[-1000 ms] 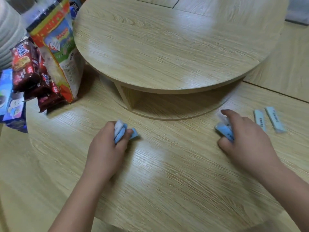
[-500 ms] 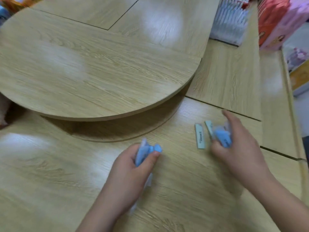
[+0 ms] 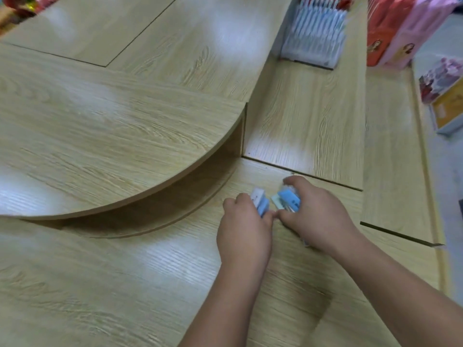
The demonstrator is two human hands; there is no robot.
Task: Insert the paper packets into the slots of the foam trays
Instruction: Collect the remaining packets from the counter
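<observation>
My left hand [image 3: 244, 229] grips a small bundle of light blue paper packets [image 3: 260, 200] on the lower wooden tabletop. Right beside it, almost touching, my right hand [image 3: 317, 211] holds another bundle of blue packets [image 3: 289, 200], with one more packet [image 3: 275, 202] lying flat under its fingers. Far back on the right, a white foam tray [image 3: 313, 31] stands with several blue packets upright in its slots, well away from both hands.
A raised round wooden tier [image 3: 112, 136] overhangs the tabletop to the left of my hands. Red and pink boxes [image 3: 400, 28] stand at the back right, and another box [image 3: 446, 101] lies beyond the table's right edge.
The view has swung to the right. My left hand has moved right with its packets until it sits next to my right hand, which reached the loose packets on the table.
</observation>
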